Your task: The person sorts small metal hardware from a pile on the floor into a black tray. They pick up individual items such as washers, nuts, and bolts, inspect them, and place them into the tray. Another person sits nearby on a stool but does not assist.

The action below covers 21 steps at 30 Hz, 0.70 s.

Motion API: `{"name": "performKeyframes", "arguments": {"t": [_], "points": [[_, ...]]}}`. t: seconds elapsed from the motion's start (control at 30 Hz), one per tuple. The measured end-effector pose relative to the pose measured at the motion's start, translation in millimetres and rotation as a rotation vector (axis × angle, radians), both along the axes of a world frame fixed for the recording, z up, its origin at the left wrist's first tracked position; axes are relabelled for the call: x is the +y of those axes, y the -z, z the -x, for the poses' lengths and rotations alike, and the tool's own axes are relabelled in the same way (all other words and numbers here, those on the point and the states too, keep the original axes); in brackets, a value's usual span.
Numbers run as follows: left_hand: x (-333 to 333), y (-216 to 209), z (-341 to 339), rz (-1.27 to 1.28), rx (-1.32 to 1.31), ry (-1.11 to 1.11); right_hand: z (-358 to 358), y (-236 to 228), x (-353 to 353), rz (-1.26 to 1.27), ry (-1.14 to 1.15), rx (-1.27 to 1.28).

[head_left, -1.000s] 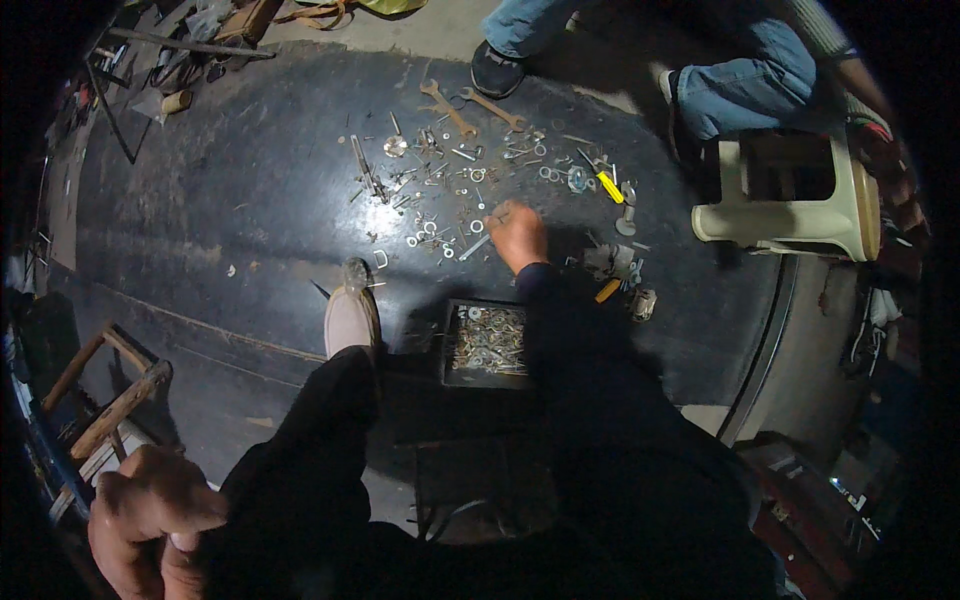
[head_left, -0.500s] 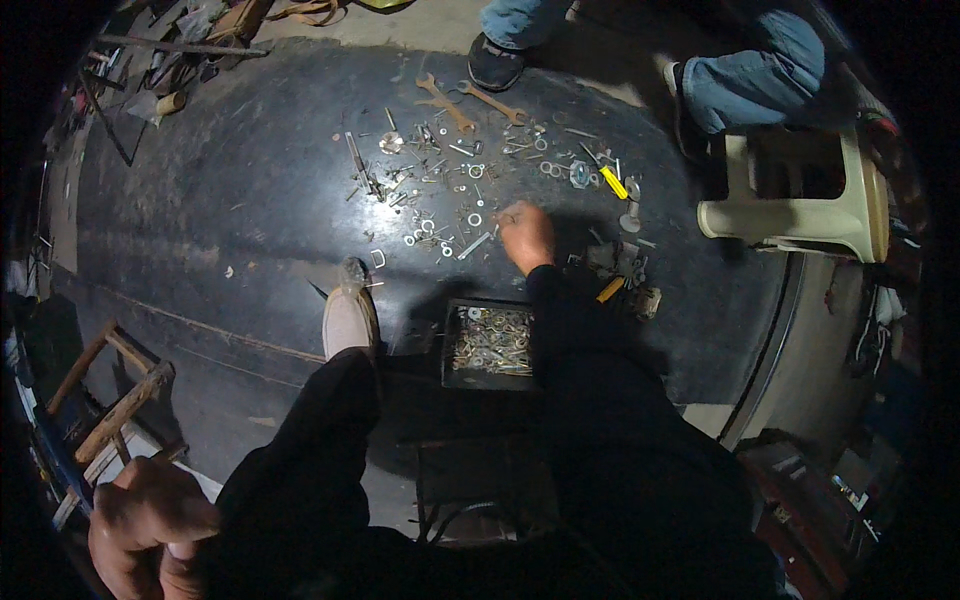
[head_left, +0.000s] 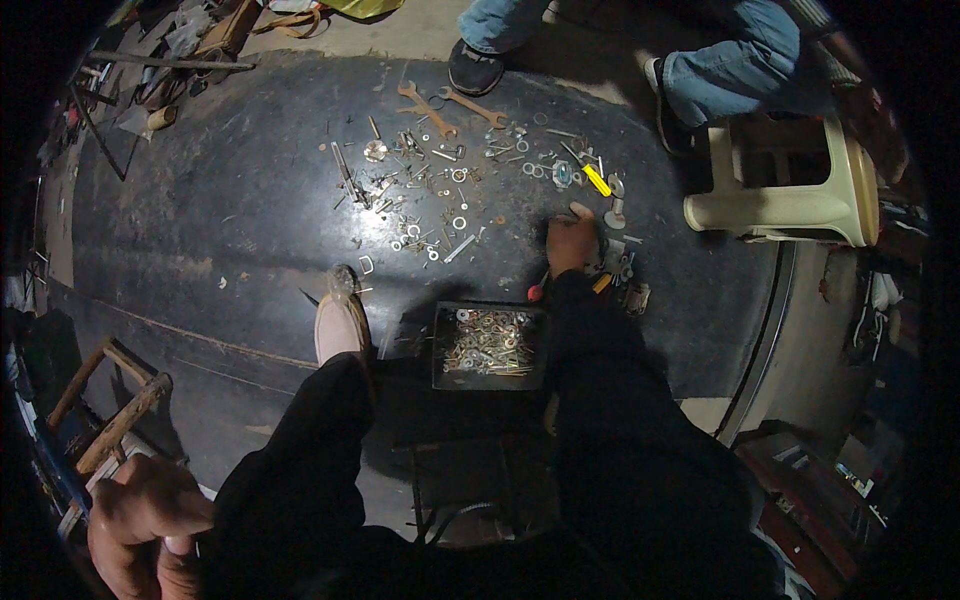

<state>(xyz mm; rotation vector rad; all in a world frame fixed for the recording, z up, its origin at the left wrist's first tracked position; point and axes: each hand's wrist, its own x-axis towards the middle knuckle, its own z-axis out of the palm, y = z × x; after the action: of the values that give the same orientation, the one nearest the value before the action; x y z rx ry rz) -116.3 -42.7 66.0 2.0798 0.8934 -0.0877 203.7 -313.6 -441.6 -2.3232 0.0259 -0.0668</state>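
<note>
My right hand is low over the dark mat, at a small cluster of metal parts on the right. Its fingers curl downward, and whatever they hold is hidden under the hand. By my wrist lies a red-tipped object, and a yellow-orange handle shows on the other side. Farther off is a yellow-handled screwdriver. Loose washers, bolts and nuts spread leftward. Nearer me stands a black tray full of mixed fasteners. My left hand stays at the lower left, fingers curled, nothing visible in them.
Two rusty open-end wrenches, one beside the other, lie at the far side. Another person's shoe and jeans are beyond. A cream plastic stool stands right, a wooden frame left. My shoe rests on the mat.
My right hand has moved right, from beside the scattered washers to the cluster of parts. The red-tipped object and more of the tray now show. My left hand has stayed put.
</note>
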Motion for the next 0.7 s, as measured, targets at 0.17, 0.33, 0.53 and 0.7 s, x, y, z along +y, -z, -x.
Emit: {"name": "performKeyframes", "arguments": {"t": [0.17,0.33,0.53,0.7], "points": [[3.6,-1.3,9.1,0.022,0.035,-0.031,17.3,-22.5,18.6,0.216,-0.184,0.137],[5.1,-2.9,17.2,-0.094,0.103,-0.119,21.6,-38.3,36.9,0.346,-0.431,0.163],[8.7,3.1,6.9,0.005,0.042,-0.007,33.4,-42.9,50.7,0.288,-0.419,0.071],[-1.2,9.4,1.6,0.02,0.011,-0.067,34.3,-24.1,48.3,0.263,-0.468,0.118]]}}
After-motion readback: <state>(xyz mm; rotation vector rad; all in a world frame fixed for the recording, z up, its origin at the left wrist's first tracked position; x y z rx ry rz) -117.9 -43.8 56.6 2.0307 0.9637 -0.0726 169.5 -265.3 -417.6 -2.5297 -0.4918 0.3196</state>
